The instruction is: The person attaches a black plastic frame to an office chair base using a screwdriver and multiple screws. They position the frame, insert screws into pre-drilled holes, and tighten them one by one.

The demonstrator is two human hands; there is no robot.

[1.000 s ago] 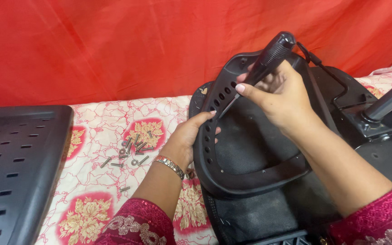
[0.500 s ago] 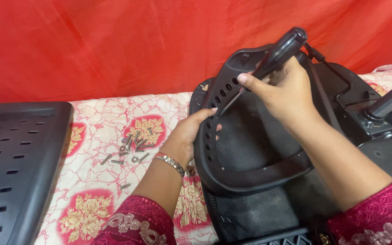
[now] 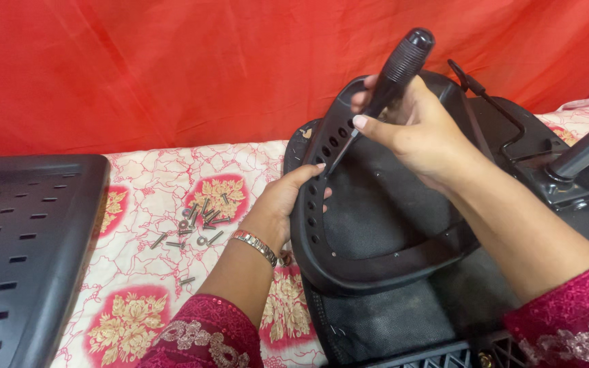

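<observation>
Head view: black slotted frame [image 3: 376, 262]; left hand [image 3: 293, 197] fingers grip its rim, right hand [image 3: 414, 126] fingers clasp a ribbed black screwdriver [image 3: 393, 75].

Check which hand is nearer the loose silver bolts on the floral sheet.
Left. The left hand grips the black plastic frame's rim just right of the silver bolts; the right hand holds a black-handled screwdriver farther right.

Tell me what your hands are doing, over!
Right hand grips screwdriver, tip at black chair frame. Left hand steadies frame. Loose screws lie apart.
</observation>
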